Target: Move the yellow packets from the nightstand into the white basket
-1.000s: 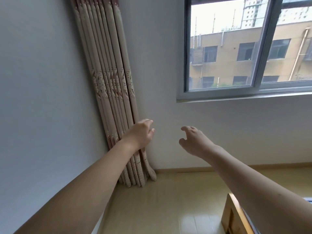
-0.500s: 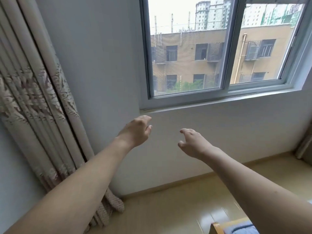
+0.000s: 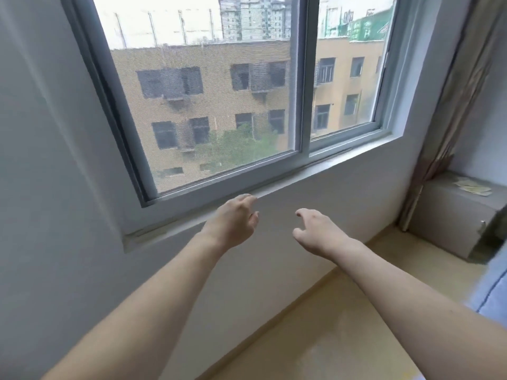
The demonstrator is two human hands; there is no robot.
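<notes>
Ahead, both bare arms reach out level in front of a pale grey wall, under a wide sliding window with a grey metal frame. The left hand sits just below the white window sill, its grip loose, fingers half curled and holding nothing. The right hand is beside it, apart from it, grip open with thumb and forefinger spread, also empty. Neither hand touches the wall or the sill.

Below the arms a strip of light yellowish wooden floor runs along the foot of the wall, bare and free for movement toward the right. At the lower right edge a pale blue fabric surface cuts into view.

Far right, in the corner, stands a low grey-beige nightstand, well apart from both hands. A few flat yellow packets lie on its top, near the far edge; they are blurred, so their count is unclear. A beige patterned curtain hangs down beside the window, its lower end reaching the nightstand's back left corner.
</notes>
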